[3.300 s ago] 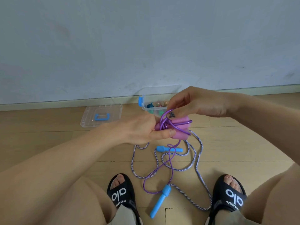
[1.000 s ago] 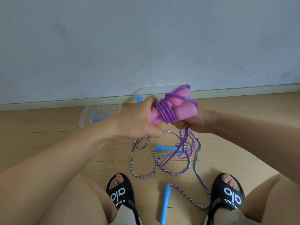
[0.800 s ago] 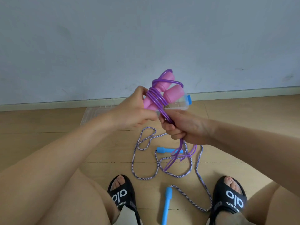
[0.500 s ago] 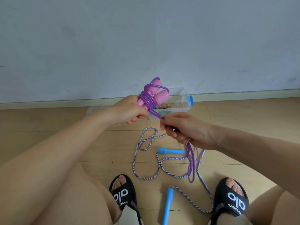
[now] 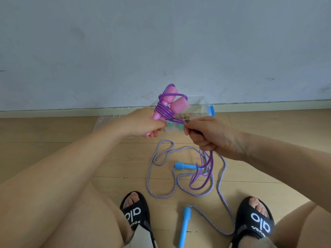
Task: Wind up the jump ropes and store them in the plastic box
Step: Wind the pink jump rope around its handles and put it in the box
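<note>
1. Left hand (image 5: pixel 143 125): grips pink handles (image 5: pixel 172 104), now lowered, 11 o'clock of box (image 5: pixel 202 111).
2. Right hand (image 5: pixel 207 135): clenches purple cord (image 5: pixel 202 176), pulled taut since last wrap.
3. Winding incomplete; blue rope (image 5: pixel 161 176) untouched, floor, 6 o'clock.

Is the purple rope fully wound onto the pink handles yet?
Partly wound: coils circle the pink handles, but the purple rope hangs loose from the right hand.

The left hand (image 5: pixel 143 124) grips two pink handles (image 5: pixel 172 104) wound with purple rope (image 5: pixel 163 110). The right hand (image 5: pixel 209 136) pinches the rope taut just beside it; slack hangs below. A striped rope (image 5: pixel 161 176) with blue handles (image 5: pixel 184 228) lies on the floor beneath both hands.
</note>
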### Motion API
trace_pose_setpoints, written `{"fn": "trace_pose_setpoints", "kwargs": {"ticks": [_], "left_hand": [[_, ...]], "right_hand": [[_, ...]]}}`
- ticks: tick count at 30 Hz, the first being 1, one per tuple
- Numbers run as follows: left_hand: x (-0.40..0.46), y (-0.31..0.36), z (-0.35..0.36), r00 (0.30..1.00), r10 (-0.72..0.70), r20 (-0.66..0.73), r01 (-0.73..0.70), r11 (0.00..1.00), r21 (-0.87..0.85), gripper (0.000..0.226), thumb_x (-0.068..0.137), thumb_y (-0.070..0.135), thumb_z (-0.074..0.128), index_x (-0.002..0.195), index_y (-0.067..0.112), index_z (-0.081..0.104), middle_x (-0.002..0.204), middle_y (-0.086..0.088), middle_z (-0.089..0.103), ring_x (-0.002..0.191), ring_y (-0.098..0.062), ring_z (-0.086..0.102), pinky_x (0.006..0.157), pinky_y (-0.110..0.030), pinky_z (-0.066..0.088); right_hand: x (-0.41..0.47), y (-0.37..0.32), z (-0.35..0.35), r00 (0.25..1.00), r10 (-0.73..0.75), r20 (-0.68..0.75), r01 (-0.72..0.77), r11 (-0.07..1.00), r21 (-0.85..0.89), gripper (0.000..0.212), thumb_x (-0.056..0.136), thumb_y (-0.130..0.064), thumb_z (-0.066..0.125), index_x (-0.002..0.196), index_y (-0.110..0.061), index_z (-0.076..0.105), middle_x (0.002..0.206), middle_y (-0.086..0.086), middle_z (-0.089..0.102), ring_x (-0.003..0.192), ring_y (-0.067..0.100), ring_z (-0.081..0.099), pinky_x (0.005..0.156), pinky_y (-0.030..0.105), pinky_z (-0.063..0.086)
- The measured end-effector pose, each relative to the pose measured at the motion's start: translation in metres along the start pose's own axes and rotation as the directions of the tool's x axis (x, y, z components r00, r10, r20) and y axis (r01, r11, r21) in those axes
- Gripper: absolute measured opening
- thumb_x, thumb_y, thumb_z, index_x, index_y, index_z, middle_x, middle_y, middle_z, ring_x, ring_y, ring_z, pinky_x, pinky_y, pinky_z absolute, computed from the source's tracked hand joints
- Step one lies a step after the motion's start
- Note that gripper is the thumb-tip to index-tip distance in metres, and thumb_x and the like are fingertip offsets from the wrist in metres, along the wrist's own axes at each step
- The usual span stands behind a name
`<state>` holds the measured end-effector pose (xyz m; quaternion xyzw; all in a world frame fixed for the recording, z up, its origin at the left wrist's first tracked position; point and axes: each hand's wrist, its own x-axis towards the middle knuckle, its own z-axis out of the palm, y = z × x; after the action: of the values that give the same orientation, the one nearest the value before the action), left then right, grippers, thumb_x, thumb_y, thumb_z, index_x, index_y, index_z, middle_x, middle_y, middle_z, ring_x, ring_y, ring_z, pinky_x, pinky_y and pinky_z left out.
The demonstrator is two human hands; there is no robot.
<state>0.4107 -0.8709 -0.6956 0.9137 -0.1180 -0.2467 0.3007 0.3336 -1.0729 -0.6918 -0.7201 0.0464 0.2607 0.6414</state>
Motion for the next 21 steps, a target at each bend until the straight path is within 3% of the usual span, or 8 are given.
{"fn": "trace_pose_setpoints", "kwargs": {"ticks": [3, 6, 9, 11, 13, 15, 19, 21], "left_hand": [[0.001, 0.003, -0.001, 0.998, 0.015, -0.056, -0.015, 1.000, 0.014, 0.024, 0.092, 0.031, 0.056, 0.075, 0.014, 0.061, 0.069, -0.004, 0.065, 0.057, -0.017, 0.057, 0.060, -0.030, 0.051], [0.008, 0.006, 0.002, 0.980, 0.073, -0.187, -0.035, 0.980, 0.198, 0.032, 0.093, 0.034, 0.052, 0.066, 0.017, 0.048, 0.068, -0.005, 0.056, 0.060, -0.022, 0.051, 0.058, -0.031, 0.038], [0.015, 0.008, 0.014, 0.954, 0.170, -0.245, -0.030, 0.873, 0.487, 0.028, 0.095, 0.035, 0.045, 0.074, 0.017, 0.047, 0.080, -0.009, 0.059, 0.072, -0.030, 0.054, 0.059, -0.032, 0.039], [0.015, 0.010, 0.022, 0.941, 0.224, -0.254, -0.014, 0.776, 0.631, 0.021, 0.096, 0.033, 0.045, 0.086, 0.017, 0.055, 0.087, -0.010, 0.059, 0.078, -0.034, 0.056, 0.062, -0.033, 0.039], [0.015, 0.015, 0.030, 0.932, 0.280, -0.229, -0.014, 0.660, 0.751, 0.016, 0.096, 0.027, 0.047, 0.091, 0.017, 0.059, 0.090, -0.011, 0.062, 0.077, -0.033, 0.054, 0.062, -0.033, 0.035], [0.014, 0.018, 0.037, 0.937, 0.283, -0.204, -0.005, 0.597, 0.802, 0.006, 0.091, 0.018, 0.050, 0.085, 0.018, 0.052, 0.087, -0.009, 0.062, 0.074, -0.033, 0.052, 0.061, -0.033, 0.033], [0.015, 0.021, 0.042, 0.958, 0.211, -0.192, 0.019, 0.626, 0.780, 0.009, 0.086, 0.011, 0.050, 0.082, 0.018, 0.048, 0.074, 0.000, 0.049, 0.072, -0.029, 0.054, 0.061, -0.033, 0.040], [0.015, 0.022, 0.045, 0.969, 0.180, -0.169, 0.022, 0.620, 0.784, 0.014, 0.087, 0.008, 0.047, 0.080, 0.020, 0.047, 0.071, 0.004, 0.045, 0.071, -0.024, 0.053, 0.062, -0.031, 0.042]], "right_hand": [[0.000, -0.002, -0.001, 0.999, 0.029, -0.033, -0.030, 0.999, -0.033, 0.021, 0.098, -0.015, 0.042, 0.079, -0.013, 0.052, 0.053, -0.002, 0.025, 0.045, 0.011, 0.015, 0.039, 0.020, 0.012], [0.000, -0.003, 0.003, 0.992, 0.002, -0.124, -0.028, 0.978, -0.206, 0.028, 0.100, -0.022, 0.044, 0.078, -0.011, 0.055, 0.049, -0.004, 0.035, 0.042, 0.012, 0.024, 0.039, 0.020, 0.021], [-0.002, 0.001, 0.011, 0.974, -0.113, -0.198, -0.026, 0.807, -0.590, 0.041, 0.103, -0.033, 0.040, 0.079, -0.010, 0.064, 0.061, 0.001, 0.055, 0.051, 0.013, 0.044, 0.042, 0.016, 0.031], [-0.002, 0.004, 0.018, 0.975, -0.157, -0.157, 0.003, 0.715, -0.699, 0.043, 0.103, -0.031, 0.038, 0.089, -0.002, 0.066, 0.076, 0.012, 0.065, 0.063, 0.021, 0.051, 0.048, 0.018, 0.034], [-0.003, 0.004, 0.023, 0.974, -0.179, -0.136, 0.023, 0.682, -0.731, 0.044, 0.103, -0.031, 0.039, 0.092, 0.002, 0.065, 0.084, 0.018, 0.067, 0.073, 0.030, 0.057, 0.054, 0.025, 0.037], [-0.003, -0.001, 0.023, 0.972, -0.196, -0.129, 0.043, 0.688, -0.725, 0.044, 0.102, -0.032, 0.040, 0.089, 0.001, 0.067, 0.078, 0.015, 0.068, 0.074, 0.031, 0.063, 0.058, 0.032, 0.043], [-0.002, -0.018, 0.017, 0.974, -0.190, -0.120, 0.063, 0.743, -0.666, 0.044, 0.098, -0.036, 0.043, 0.078, -0.005, 0.066, 0.061, 0.012, 0.062, 0.046, 0.025, 0.065, 0.061, 0.039, 0.056], [0.001, -0.025, 0.014, 0.969, -0.210, -0.127, 0.074, 0.745, -0.663, 0.044, 0.096, -0.037, 0.046, 0.076, -0.003, 0.064, 0.055, 0.004, 0.056, 0.043, 0.019, 0.062, 0.060, 0.034, 0.055]]}}
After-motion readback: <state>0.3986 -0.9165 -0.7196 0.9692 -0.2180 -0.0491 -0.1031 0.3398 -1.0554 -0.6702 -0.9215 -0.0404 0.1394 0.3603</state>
